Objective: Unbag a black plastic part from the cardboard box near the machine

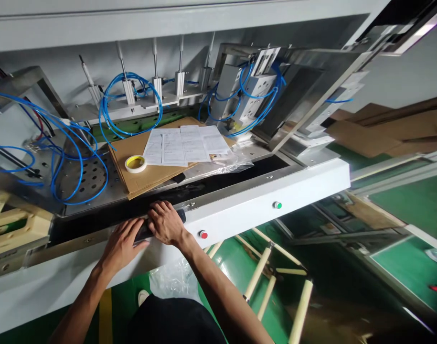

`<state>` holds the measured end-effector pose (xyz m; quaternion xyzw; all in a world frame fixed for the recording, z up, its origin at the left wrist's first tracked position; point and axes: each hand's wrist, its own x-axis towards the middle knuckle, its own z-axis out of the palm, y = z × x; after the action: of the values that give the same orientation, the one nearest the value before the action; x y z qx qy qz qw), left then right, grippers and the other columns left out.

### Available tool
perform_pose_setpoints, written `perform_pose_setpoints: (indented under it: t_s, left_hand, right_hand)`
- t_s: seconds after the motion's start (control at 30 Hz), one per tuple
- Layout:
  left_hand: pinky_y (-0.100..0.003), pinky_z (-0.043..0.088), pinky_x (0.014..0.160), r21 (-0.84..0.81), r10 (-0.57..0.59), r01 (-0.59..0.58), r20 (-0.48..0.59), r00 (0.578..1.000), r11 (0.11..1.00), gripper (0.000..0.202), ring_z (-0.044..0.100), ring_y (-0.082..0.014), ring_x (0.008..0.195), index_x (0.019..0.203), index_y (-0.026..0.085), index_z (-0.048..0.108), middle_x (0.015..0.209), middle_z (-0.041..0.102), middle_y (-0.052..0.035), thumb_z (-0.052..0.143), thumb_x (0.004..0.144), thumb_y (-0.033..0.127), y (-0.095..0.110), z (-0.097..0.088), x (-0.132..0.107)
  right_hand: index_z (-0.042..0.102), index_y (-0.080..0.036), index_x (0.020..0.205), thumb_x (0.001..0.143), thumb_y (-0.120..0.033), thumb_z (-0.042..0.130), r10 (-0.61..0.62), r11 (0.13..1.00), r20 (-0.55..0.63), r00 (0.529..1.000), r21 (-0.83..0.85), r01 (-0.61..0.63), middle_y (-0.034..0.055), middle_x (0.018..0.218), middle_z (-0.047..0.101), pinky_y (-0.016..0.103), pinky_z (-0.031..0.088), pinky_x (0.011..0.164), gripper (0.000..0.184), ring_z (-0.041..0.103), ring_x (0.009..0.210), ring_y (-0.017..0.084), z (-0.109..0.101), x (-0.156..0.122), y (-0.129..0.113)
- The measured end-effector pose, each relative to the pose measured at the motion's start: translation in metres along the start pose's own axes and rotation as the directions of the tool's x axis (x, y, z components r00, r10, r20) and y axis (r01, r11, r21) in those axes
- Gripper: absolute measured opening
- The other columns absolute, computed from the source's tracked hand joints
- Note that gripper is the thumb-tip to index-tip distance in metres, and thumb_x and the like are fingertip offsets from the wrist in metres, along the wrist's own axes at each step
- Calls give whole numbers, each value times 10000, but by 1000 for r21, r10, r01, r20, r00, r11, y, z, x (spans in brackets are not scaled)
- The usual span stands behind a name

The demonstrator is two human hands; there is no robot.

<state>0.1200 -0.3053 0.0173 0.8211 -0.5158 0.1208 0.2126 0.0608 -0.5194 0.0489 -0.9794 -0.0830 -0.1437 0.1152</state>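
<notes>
Black elongated object (pixel 143 232) sits at silver metal ledge (pixel 239 188), partly covered. Left hand (pixel 123 243) and right hand (pixel 166 223) over it, fingers bent; can't tell if gripping.

Beneath our left hand (pixel 125 240) and right hand (pixel 165 222), we see a black, elongated object (pixel 143 233) lying along the silvery metal ledge (pixel 232 190). Mostly covered, it shows between the hands and at its right end.
</notes>
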Motion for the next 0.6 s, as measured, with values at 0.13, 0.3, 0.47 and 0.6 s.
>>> perform_pose_setpoints:
  t_s: [0.13, 0.3, 0.47, 0.6]
  left_hand:
    - [-487, 557, 1062, 29, 8, -10, 43, 999, 1000, 595, 630, -355, 1282, 1441, 184, 533, 1374, 666, -163, 763, 909, 320, 1, -3, 3]
    - [-457, 572, 960, 72, 15, -18, 50, 999, 997, 446, 677, -329, 1123, 1368, 175, 588, 1237, 700, -148, 699, 958, 311, 10, -15, 12]
    - [-432, 569, 885, -11, 70, -69, 58, 996, 998, 223, 702, -285, 996, 1220, 189, 633, 1075, 733, -115, 568, 1032, 292, 15, -32, 14]
    - [-395, 584, 848, -151, 12, 0, 76, 997, 989, 216, 700, -242, 969, 1098, 205, 651, 1054, 725, -91, 455, 1095, 297, 24, -29, 6]
  right_hand:
    - [626, -190, 1341, 1059, -342, 563, 85, 994, -230, 969, 93, -65, 145, 1337, 693, 517, 392, 1166, 327, 561, 1297, 291, -2, -23, -16]
    - [683, -205, 1033, 1085, -319, 463, 412, 865, -320, 853, 432, -256, 86, 920, 707, 377, 509, 779, 254, 631, 815, 216, 13, -81, -55]
    - [708, -212, 1115, 1048, -597, 499, 703, 241, 195, 684, 839, -488, 69, 887, 739, 359, 556, 702, 443, 681, 758, 222, 34, -103, -73]
    - [715, -227, 1026, 908, -731, 651, 719, -83, 285, 634, 941, -328, 71, 941, 761, 404, 601, 815, 521, 715, 874, 258, 38, -89, -78]
